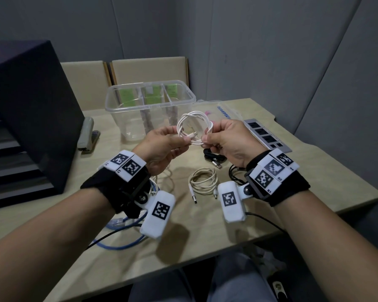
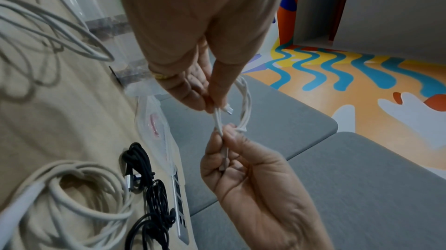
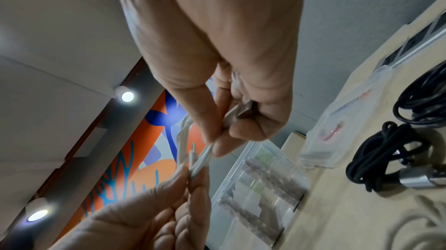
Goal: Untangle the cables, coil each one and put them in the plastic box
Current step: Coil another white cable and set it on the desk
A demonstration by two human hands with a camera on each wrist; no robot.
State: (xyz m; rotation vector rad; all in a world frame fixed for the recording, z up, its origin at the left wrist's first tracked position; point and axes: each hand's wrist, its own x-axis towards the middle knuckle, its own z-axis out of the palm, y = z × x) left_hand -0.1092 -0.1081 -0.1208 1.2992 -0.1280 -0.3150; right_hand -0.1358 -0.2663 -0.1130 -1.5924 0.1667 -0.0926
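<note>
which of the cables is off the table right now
The white cable, coiled into a small loop, held in the air between the left hand and right hand. The beige coil, black bundle and blue cable all lie on the table.

Clear glossy plastic box [image 1: 150, 99]

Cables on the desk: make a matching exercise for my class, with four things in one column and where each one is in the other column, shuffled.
Things
1. white cable
2. cream cable
3. black cable
4. blue cable

Places
A. on the table under the left wrist
B. coiled on the table between the two wrists
C. held up in a coil by both hands, in front of the plastic box
D. bundled on the table under the right hand

Pairs: 1-C, 2-B, 3-D, 4-A
</note>
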